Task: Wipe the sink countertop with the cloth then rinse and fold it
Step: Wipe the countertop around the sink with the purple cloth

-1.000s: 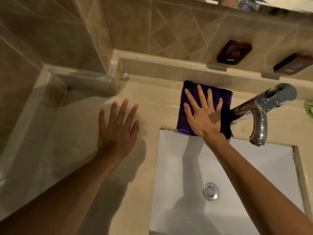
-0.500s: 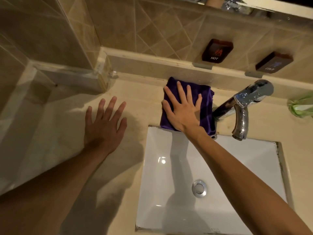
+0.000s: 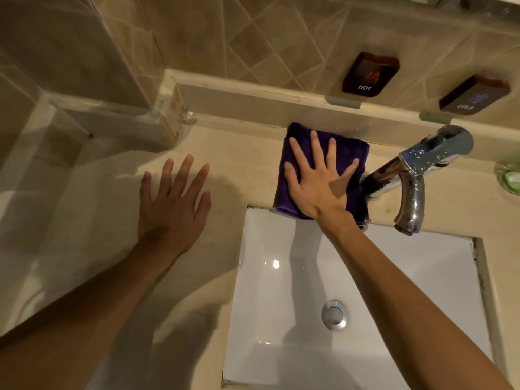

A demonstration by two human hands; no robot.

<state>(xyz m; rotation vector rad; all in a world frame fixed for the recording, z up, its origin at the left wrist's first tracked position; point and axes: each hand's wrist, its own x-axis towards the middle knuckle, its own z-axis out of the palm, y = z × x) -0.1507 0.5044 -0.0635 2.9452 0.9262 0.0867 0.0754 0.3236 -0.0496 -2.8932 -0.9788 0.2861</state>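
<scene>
A folded purple cloth (image 3: 349, 149) lies flat on the beige countertop (image 3: 239, 164), between the back ledge and the rim of the white sink (image 3: 422, 291). My right hand (image 3: 318, 181) presses on it, palm down, fingers spread. The cloth's right edge touches the base of the chrome tap (image 3: 413, 178). My left hand (image 3: 174, 204) rests flat on the bare countertop left of the sink, fingers apart, holding nothing.
A tiled wall rises behind the ledge with a HOT panel (image 3: 370, 74) and a COLD panel (image 3: 474, 94). A green soap dish (image 3: 509, 175) sits at the right edge. The sink has a chrome drain (image 3: 334, 315). A tiled corner column (image 3: 166, 119) juts out at left.
The view shifted slightly. My right hand stays pressed on the cloth beside the tap base, and my left hand has stayed flat on the countertop.
</scene>
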